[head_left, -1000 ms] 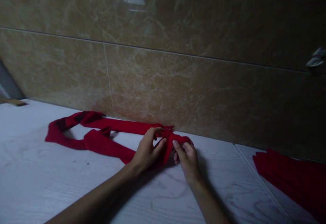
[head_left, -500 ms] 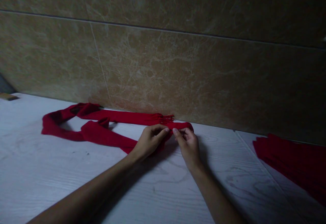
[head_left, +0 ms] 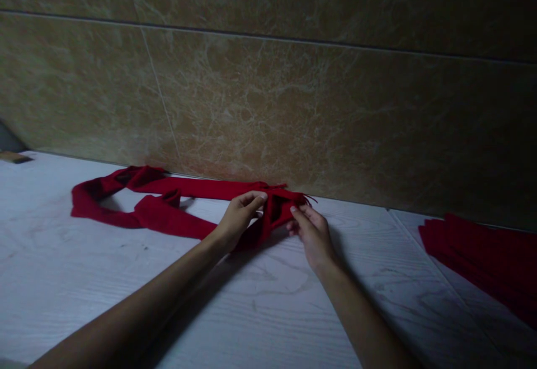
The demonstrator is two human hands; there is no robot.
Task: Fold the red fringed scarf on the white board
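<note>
A long red scarf (head_left: 172, 221) with fringed ends lies in a loose loop on the pale wood-grain surface, close to the wall. My left hand (head_left: 241, 215) pinches its right end between thumb and fingers. On the far right of that same end, my right hand (head_left: 310, 229) grips the cloth, thumb on top. Between the two hands the fabric is partly spread, with a dark fold in it. Fringe strands stick out just beyond my right fingers. The far strip of the scarf runs along the foot of the wall.
A brown marbled tile wall (head_left: 251, 106) rises directly behind the scarf. At the right, a stack of folded red cloth (head_left: 482, 257) lies against it. A small brown block (head_left: 14, 157) sits at the far left on the wood-grain surface (head_left: 268, 313).
My hands have moved slightly apart, the left one leftward. The scarf end between them has opened out from a bunched roll, and its fringe now shows beyond my right hand.
</note>
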